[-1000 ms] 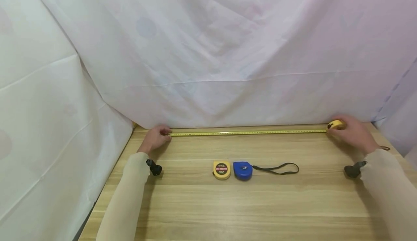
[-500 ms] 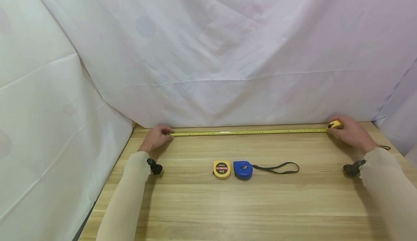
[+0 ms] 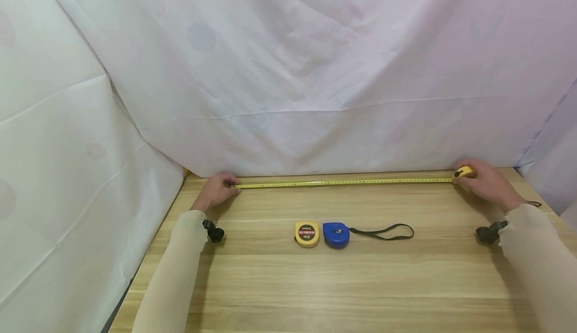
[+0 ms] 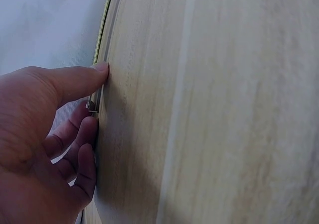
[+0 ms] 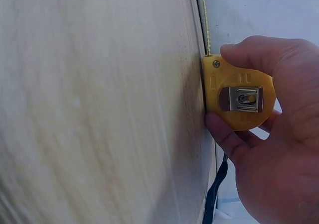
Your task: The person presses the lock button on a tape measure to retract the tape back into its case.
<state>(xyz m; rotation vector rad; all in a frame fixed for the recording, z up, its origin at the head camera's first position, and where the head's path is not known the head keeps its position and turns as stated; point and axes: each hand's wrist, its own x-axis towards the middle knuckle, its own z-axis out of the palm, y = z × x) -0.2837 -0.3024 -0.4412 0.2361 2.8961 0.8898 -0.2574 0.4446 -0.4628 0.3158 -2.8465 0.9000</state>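
Note:
A yellow tape measure (image 5: 216, 87) stands at the back edge of the table, its blade (image 3: 342, 183) drawn out leftward in a long straight line along that edge. My right hand (image 3: 489, 185) grips the case between thumb and fingers, and the metal belt clip (image 5: 244, 99) faces the right wrist camera. At the far end, my left hand (image 3: 215, 190) pinches the blade near its tip. The thumb lies over the blade, and the small metal end hook (image 4: 93, 111) shows beside the fingertips. A dark wrist strap (image 5: 214, 194) hangs from the case below my right hand.
Closer to me on the wooden table (image 3: 351, 288) lie a second yellow tape measure (image 3: 307, 235), marked 2m, and a blue tape measure (image 3: 336, 235) with a black strap loop (image 3: 392, 233). White cloth (image 3: 288, 72) hangs behind the table and on both sides.
My left fingertips have shifted very slightly rightward along the blade. The case has turned a little in my right hand. The blade's length and the two other tape measures look unchanged.

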